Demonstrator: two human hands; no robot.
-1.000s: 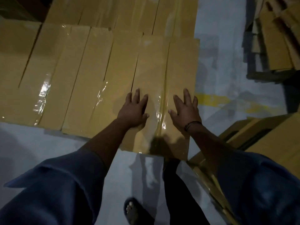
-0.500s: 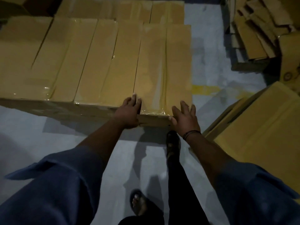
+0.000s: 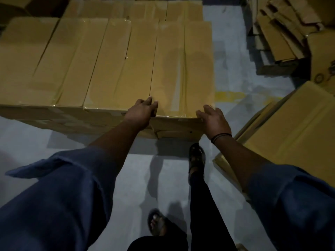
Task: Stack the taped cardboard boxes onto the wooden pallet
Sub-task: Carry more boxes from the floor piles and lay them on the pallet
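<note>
**At the stack's near right corner: both hands on the end box**

Found the end box (image 3: 181,69) closing the right end of the top row of taped boxes (image 3: 72,60), its near face level with the row's near edge, set upon a lower layer of cartons (image 3: 177,130).

Saw the left hand (image 3: 143,113) laid over the near top edge at the seam with the neighbouring box, fingers nearly straight, tips resting on the top, clasping nothing. Saw the right hand (image 3: 213,120) against the near right corner, fingers loosely spread and touching the cardboard, not closed round it. Noted a dark wristband (image 3: 221,137) on that wrist.

Noted bare grey floor (image 3: 232,51) running along the stack's right edge, crossed by a worn yellow line (image 3: 228,96). Saw more open floor before the near edge, with a sandalled foot (image 3: 196,160) planted just below the end box. Found the lane narrowed on the right by a large plain carton (image 3: 293,127) and, farther back, by a heap of flattened cardboard (image 3: 279,33). Saw a second row of boxes (image 3: 145,8) hard against the top row's far edge.

Noted smooth tan cardboard throughout. Found long rectangular tops with square corners, each sealed lengthwise with glossy clear tape, wrinkled in places. Saw blue cloth sleeves (image 3: 59,196) pushed up the forearms.
</note>
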